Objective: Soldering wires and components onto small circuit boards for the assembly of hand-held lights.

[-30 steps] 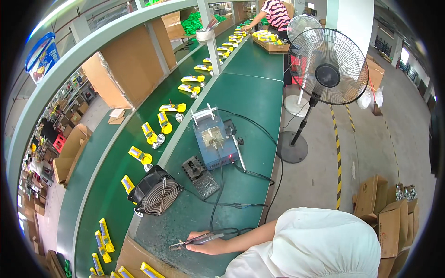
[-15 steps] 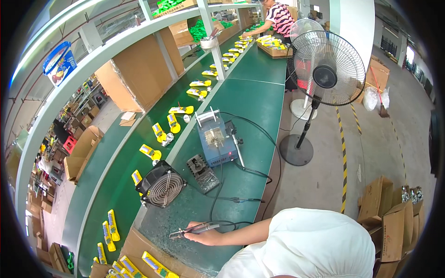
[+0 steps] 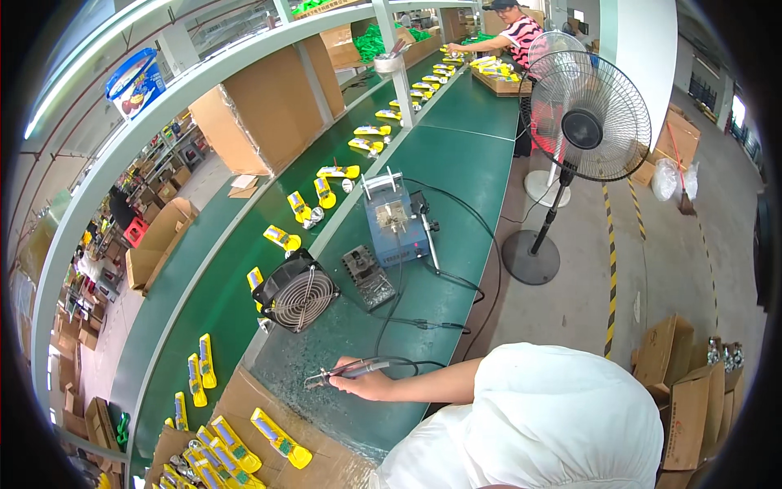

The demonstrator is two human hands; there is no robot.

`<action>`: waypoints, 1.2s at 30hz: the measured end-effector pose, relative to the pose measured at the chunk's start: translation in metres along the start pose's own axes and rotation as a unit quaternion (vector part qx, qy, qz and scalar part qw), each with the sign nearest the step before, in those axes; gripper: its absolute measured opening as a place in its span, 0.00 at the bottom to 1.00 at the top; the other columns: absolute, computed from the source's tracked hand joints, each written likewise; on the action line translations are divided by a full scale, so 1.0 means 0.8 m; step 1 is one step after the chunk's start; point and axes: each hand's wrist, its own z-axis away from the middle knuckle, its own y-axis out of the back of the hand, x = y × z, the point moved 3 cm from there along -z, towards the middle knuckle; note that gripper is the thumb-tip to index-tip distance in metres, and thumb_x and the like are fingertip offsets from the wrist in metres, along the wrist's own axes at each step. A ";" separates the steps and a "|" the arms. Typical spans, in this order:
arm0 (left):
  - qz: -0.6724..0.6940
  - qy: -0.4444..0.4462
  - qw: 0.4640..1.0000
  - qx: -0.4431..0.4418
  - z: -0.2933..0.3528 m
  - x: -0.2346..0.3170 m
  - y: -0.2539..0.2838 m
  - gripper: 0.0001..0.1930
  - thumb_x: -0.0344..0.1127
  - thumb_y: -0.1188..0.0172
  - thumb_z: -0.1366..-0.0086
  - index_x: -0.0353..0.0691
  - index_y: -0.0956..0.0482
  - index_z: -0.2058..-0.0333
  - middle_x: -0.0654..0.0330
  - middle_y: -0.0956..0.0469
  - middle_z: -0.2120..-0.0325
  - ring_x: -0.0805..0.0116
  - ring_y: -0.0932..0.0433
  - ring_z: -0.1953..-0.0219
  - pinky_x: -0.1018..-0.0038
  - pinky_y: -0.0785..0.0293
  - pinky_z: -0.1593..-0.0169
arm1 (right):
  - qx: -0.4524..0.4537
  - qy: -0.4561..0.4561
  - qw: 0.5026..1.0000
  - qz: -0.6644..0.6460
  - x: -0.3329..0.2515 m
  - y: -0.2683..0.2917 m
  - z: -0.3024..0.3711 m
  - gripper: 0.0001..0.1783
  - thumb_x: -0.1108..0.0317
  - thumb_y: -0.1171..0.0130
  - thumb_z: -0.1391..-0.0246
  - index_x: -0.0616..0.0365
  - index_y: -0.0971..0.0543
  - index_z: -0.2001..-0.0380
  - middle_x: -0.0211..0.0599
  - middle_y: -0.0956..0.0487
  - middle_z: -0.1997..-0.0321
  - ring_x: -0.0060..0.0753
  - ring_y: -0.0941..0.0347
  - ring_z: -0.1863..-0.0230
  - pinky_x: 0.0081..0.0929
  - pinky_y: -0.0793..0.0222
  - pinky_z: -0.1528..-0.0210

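Note:
My right hand is closed around the grip of a soldering iron, a slim handle with a black cable and a thin metal bracket at its front. Its tip points left, over the stained near end of the green bench. Just left of it lies a flat piece of cardboard with a yellow-and-grey part on it. More such yellow parts are heaped beside that one. My left hand is not in the picture.
A blue soldering station stands on the bench, with a metal iron stand and a small black fan nearby. Yellow parts line the green belt. Right of the bench is a tall fan. A co-worker reaches toward the belt farther off.
My view has shifted, so the bench sits farther right and more of the cardboard shows. My right hand still grips the soldering iron. The co-worker's head has come into view.

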 end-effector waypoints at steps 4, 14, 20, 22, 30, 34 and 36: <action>0.208 -0.039 0.969 0.126 -0.018 0.000 -0.041 0.21 0.44 0.46 0.42 0.35 0.30 0.54 0.46 0.26 0.62 0.56 0.27 0.58 0.68 0.30 0.54 | -0.007 0.003 1.000 -0.027 0.001 0.003 -0.001 0.12 0.60 0.44 0.47 0.57 0.29 0.71 0.27 0.28 0.78 0.15 0.33 0.78 0.16 0.37 0.78; 0.495 0.021 0.855 0.151 -0.006 0.008 -0.017 0.13 0.32 0.44 0.42 0.31 0.24 0.61 0.49 0.23 0.65 0.57 0.25 0.64 0.69 0.28 0.58 | 0.026 0.007 1.000 -0.014 -0.001 0.002 0.006 0.12 0.61 0.44 0.49 0.56 0.30 0.75 0.27 0.28 0.82 0.15 0.34 0.81 0.17 0.39 0.81; 0.619 0.102 0.772 0.108 -0.039 -0.012 -0.040 0.27 0.24 0.43 0.47 0.37 0.37 0.47 0.53 0.25 0.64 0.68 0.25 0.70 0.77 0.29 0.66 | 0.001 -0.083 0.993 -0.084 -0.012 0.000 0.008 0.08 0.66 0.45 0.48 0.59 0.30 0.74 0.33 0.25 0.77 0.20 0.29 0.77 0.19 0.33 0.77; 0.656 -0.004 0.749 0.093 -0.068 0.008 -0.044 0.16 0.28 0.41 0.45 0.33 0.27 0.56 0.60 0.22 0.72 0.77 0.27 0.70 0.81 0.30 0.65 | 0.016 -0.073 0.997 -0.029 -0.017 0.009 0.002 0.09 0.65 0.48 0.46 0.60 0.31 0.72 0.38 0.25 0.75 0.24 0.29 0.77 0.19 0.33 0.77; 0.777 0.003 0.629 0.010 -0.097 0.066 -0.041 0.09 0.33 0.38 0.47 0.32 0.22 0.71 0.60 0.23 0.78 0.79 0.27 0.77 0.81 0.31 0.71 | -0.113 -0.005 0.988 0.100 -0.067 -0.038 0.011 0.10 0.74 0.42 0.52 0.65 0.27 0.65 0.39 0.23 0.75 0.21 0.28 0.76 0.15 0.31 0.73; 0.729 -0.016 0.681 0.073 -0.100 0.073 -0.059 0.08 0.32 0.38 0.47 0.32 0.22 0.74 0.60 0.27 0.77 0.76 0.27 0.79 0.80 0.31 0.73 | -0.149 0.049 0.974 0.162 -0.053 -0.069 0.036 0.10 0.73 0.38 0.55 0.64 0.25 0.68 0.33 0.23 0.78 0.17 0.29 0.78 0.14 0.33 0.76; 0.728 -0.030 0.679 0.088 -0.107 0.077 -0.058 0.07 0.32 0.37 0.47 0.32 0.22 0.75 0.60 0.28 0.77 0.75 0.27 0.79 0.79 0.30 0.73 | -0.143 0.042 0.976 0.160 -0.050 -0.083 0.039 0.10 0.72 0.38 0.55 0.64 0.25 0.69 0.31 0.23 0.78 0.16 0.29 0.78 0.13 0.34 0.75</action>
